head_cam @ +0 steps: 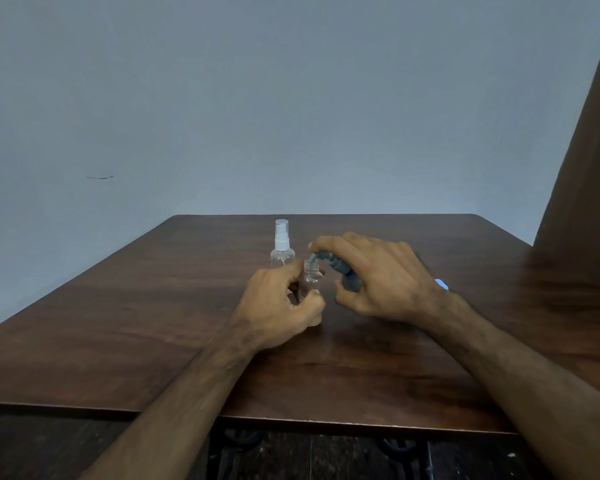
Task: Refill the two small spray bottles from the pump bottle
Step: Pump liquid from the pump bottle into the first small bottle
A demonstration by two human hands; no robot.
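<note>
- Left hand [280,299] gripping open small bottle [309,279], mid-tabletop [118,306].
- Right hand [378,275] clamped on pump bottle [343,271], spout at its mouth.
- Capped spray bottle [282,245] upright toward far edge.

1 wide-angle view, worn on the person's head, looks forward and down across a table [153,341] toward a wall [291,98]. Both forearms reach in from the bottom edge, the hands meeting near the middle of the picture. The table's near edge runs low across the picture; its far edge meets the wall.
</note>
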